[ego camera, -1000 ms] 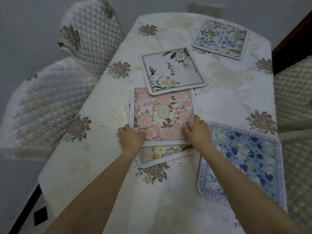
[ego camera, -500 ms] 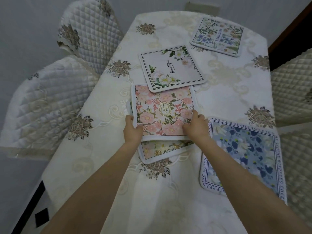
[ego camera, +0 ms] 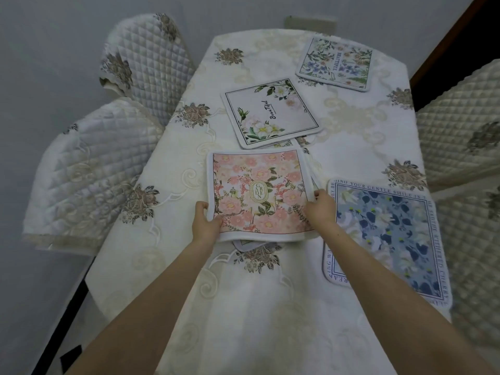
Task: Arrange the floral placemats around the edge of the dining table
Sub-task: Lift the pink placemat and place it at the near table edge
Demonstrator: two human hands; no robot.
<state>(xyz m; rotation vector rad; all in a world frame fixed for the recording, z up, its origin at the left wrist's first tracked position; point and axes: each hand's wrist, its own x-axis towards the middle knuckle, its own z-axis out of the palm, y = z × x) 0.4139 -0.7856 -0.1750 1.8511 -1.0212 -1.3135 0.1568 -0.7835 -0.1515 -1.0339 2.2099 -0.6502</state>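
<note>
Gripping pink placemat between both hands.

- Both bare forearms reach forward from the near edge of the table, converging toward its middle (the left from lower left, the right from lower right).
- The left hand pinches a corner of the pink placemat, thumb on top, fingers curled beneath.
- The right hand grips the opposite side of that mat, fingers bent over its edge, knuckles up.
- Both wrists are straight, level with each other (hands well apart).
</note>
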